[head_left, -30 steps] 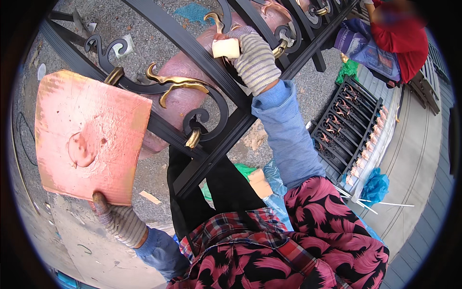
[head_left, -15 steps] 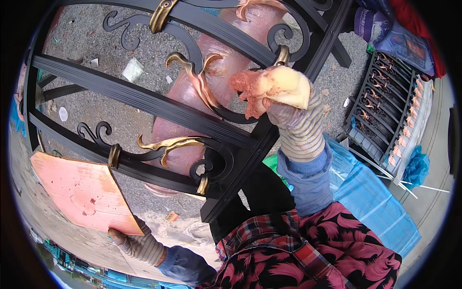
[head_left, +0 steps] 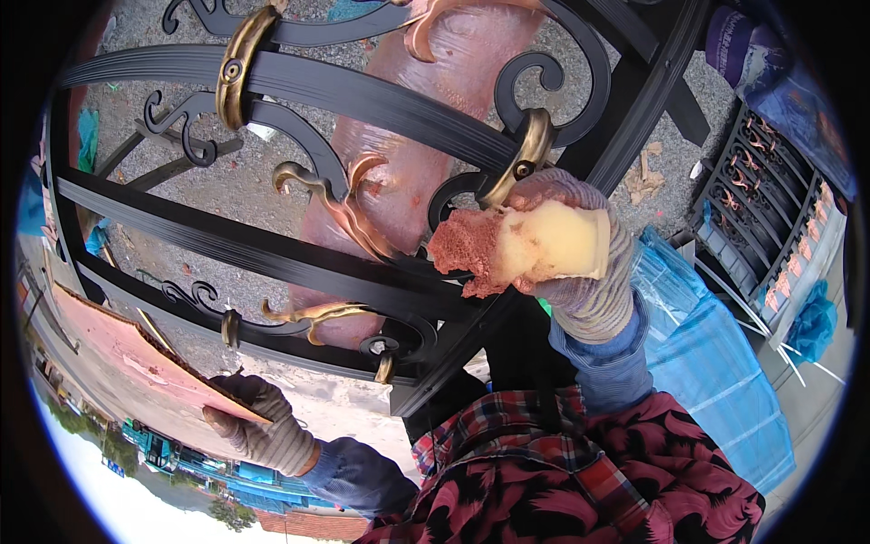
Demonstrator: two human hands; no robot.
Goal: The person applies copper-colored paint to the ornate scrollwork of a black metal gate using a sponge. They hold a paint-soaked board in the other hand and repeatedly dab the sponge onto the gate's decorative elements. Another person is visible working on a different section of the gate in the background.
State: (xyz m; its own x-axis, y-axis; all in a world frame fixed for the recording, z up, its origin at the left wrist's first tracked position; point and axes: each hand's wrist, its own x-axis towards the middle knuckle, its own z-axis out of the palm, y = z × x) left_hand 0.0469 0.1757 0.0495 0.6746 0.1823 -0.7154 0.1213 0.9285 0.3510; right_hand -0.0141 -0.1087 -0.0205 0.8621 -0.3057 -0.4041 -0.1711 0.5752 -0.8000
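My right hand [head_left: 594, 304], in a striped glove, grips a yellow sponge [head_left: 557, 240] whose left end is coated with coppery-pink paint. The sponge is beside a gold-coloured collar [head_left: 528, 161] on a black metal fence panel [head_left: 362, 86]; whether they touch I cannot tell. Scrolls on the panel end in copper-and-gold leaves [head_left: 353, 213]. At lower left, my gloved left hand [head_left: 263, 422] pinches the near corner of a pink-smeared flat piece of cardboard [head_left: 136, 354], seen tilted and nearly edge-on.
Beneath the panel lies a long pinkish, plastic-wrapped roll [head_left: 399, 136] on gravelly ground. At right, a similar black panel [head_left: 752, 190] with copper-coloured pieces stands by blue plastic sheeting [head_left: 716, 363]. A crumpled blue bag [head_left: 811, 322] lies near it.
The sponge and my right hand have come lower and slightly right in the view. The cardboard has tilted from face-on to nearly edge-on. The whole view has shifted, showing more sky at lower left.
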